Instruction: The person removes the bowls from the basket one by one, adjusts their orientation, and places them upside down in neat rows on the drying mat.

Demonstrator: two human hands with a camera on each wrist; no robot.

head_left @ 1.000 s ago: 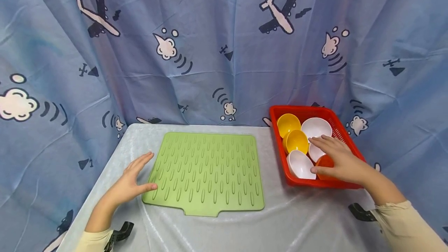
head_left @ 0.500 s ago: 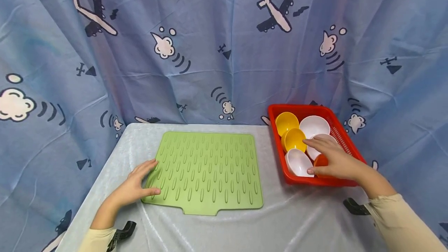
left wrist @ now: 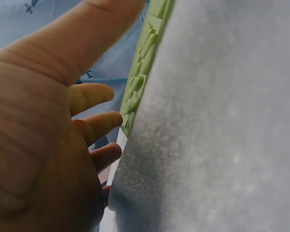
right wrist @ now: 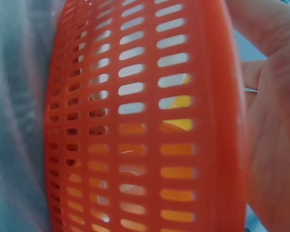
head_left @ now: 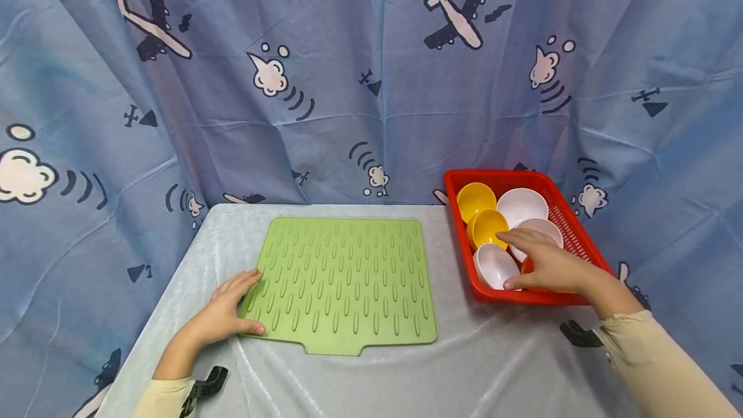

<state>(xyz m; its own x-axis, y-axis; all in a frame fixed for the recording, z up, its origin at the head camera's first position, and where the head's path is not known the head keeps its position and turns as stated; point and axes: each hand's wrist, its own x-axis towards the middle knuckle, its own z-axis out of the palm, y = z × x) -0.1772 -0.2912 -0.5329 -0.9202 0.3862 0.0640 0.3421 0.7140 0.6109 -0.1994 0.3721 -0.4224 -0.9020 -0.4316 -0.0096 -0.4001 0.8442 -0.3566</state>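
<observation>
Nearest white bowl (head_left: 495,268) is seated in near-L corner of red basket (head_left: 525,298), which is set by far-R corner of table (head_left: 406,379). Above it the R hand (head_left: 548,265) is held w/ fingers & thumb spread apart; thumb tip is seen by bowl's near rim, but whether contact is made can't be told. Along basket's L edge, two yellow bowls (head_left: 476,199) are lined up behind; two more white bowls (head_left: 522,205) are placed to their R. An orange bowl (head_left: 525,266) is mostly hidden by the R hand.

Green mat (head_left: 342,276) is laid flat L of basket, nr table's far edge, its tab pointed toward near edge. At mat's L edge, nr its near-L corner, the L hand (head_left: 223,315) is held, fingers & thumb spread; touch can't be confirmed. Both forearms are covered by cream sleeves (head_left: 656,360), w/ black brackets (head_left: 580,334) worn at wrists. Table is backed by blue plane-print curtain (head_left: 325,95).
</observation>
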